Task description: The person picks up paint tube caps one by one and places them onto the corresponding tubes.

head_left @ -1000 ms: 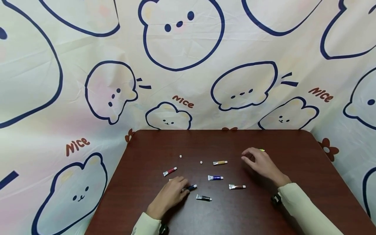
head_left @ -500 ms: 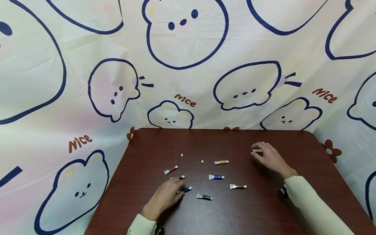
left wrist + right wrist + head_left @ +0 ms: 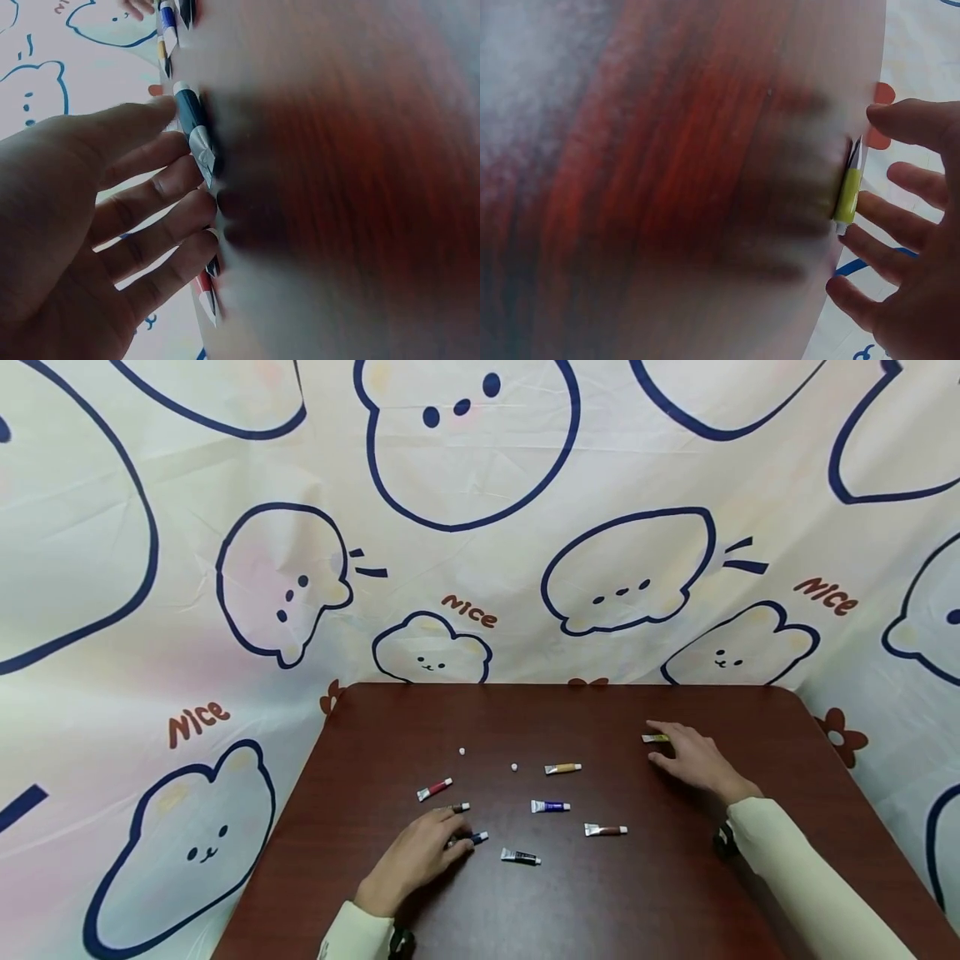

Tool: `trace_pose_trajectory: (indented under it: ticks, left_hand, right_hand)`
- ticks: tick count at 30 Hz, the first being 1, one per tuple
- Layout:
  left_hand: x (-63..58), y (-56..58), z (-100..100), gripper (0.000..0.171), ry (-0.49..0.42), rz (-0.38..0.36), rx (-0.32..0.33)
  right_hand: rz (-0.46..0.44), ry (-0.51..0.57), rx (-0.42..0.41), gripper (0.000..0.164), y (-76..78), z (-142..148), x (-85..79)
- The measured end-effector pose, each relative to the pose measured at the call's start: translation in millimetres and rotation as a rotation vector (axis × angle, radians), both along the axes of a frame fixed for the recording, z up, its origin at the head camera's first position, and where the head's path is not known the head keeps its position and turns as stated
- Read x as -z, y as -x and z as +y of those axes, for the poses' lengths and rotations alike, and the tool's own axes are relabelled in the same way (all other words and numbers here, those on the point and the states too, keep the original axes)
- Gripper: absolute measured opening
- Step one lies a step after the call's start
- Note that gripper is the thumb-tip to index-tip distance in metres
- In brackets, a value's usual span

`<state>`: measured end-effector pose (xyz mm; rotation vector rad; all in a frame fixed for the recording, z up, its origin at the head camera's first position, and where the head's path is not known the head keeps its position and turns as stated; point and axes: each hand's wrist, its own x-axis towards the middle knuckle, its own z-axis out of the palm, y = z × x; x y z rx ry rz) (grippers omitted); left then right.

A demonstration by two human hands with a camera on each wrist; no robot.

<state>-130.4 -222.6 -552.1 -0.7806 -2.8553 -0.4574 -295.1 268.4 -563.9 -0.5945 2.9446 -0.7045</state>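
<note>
My left hand (image 3: 414, 858) is over a dark blue paint tube (image 3: 479, 837) on the table. In the left wrist view, the thumb and loosely bent fingers lie close beside this tube (image 3: 192, 112); whether they touch it is unclear. Partly behind that hand lies a brownish tube (image 3: 461, 807), and beyond it a red tube (image 3: 435, 790). At the far right, my right hand (image 3: 697, 762) is around a yellow-green paint tube (image 3: 655, 738). Its fingers are spread, with the tube (image 3: 848, 193) lying on the table in front of them in the right wrist view.
On the dark wooden table (image 3: 600, 910) lie a black tube (image 3: 521, 857), a purple-blue tube (image 3: 551, 807), a brown tube (image 3: 605, 830) and an ochre tube (image 3: 562, 769). Two small white bits, one (image 3: 462, 751) farther left and one (image 3: 514, 767), lie behind. A printed cloth (image 3: 465, 560) hangs behind.
My left hand has moved left, and the dark blue tube with it, uncovering the brownish tube's end. The right hand has shifted right and back, to the yellow-green tube.
</note>
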Motion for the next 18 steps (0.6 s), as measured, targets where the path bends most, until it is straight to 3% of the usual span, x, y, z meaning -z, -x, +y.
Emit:
trace_pose_trajectory:
  ticks: [3,10,18]
  left_hand:
    - [-0.7,3.1,1,0.009,0.004,0.008,-0.008]
    - [-8.8,15.1,8,0.008,0.037,0.105,-0.021]
    - [-15.1,37.6,26,0.009,0.014,0.131,-0.009]
  right_hand:
    - [-0.014,-0.019,0.007,0.062,-1.4,0,0.1]
    - [0.008,-0.027,0.022,0.058,-5.9,0,0.9]
    - [0.038,-0.058,0.052,0.055,-18.9,-9,-1.0]
